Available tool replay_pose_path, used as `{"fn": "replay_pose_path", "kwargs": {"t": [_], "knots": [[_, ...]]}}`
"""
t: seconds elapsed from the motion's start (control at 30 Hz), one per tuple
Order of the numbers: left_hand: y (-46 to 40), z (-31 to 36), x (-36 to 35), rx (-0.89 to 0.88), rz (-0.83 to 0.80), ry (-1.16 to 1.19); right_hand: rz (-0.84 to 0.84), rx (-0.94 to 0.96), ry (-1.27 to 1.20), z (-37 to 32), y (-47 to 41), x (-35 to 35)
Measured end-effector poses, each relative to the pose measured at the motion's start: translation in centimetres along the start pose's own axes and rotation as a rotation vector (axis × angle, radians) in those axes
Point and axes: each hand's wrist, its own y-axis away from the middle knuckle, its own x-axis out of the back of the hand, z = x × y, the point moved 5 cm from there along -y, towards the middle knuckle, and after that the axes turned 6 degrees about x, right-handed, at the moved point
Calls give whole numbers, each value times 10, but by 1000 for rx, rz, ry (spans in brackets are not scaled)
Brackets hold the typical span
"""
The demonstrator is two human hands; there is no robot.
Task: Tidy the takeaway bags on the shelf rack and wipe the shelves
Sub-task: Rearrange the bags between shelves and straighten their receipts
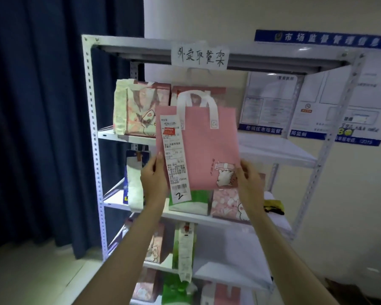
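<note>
Both arms raised: left hand (152,176) and right hand (249,183) each pinch a lower corner of the flat pink bag (205,148), held upright before the shelf rack (92,128), at second-shelf height.

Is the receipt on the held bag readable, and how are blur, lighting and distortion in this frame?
Head view: receipt on pink bag is too soft to read except a handwritten 2; overall mild blur; rack uprights lean from wide-angle distortion; curtain side dim, wall brighter.

Bag (205,148) before rack (92,119); receipt (175,159) on its left.
</note>
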Motion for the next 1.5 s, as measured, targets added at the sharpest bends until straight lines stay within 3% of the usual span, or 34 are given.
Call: {"fn": "replay_pose_path", "kwargs": {"t": [0.33,0.7,0.87,1.17,1.5], "knots": [[-70,4,90,20,215,-16,-62,-6,43,5,-54,-68],[-138,23,102,-127,281,-113,181,-89,15,36,-179,-115],[-155,17,106,-149,284,-118,162,-173,24,57,-207,-137],[-158,18,119,-158,249,-136,297,-202,90,51,-193,-131],[-121,3,143,-117,242,-87,454,-200,35,10,-123,-66]]}}
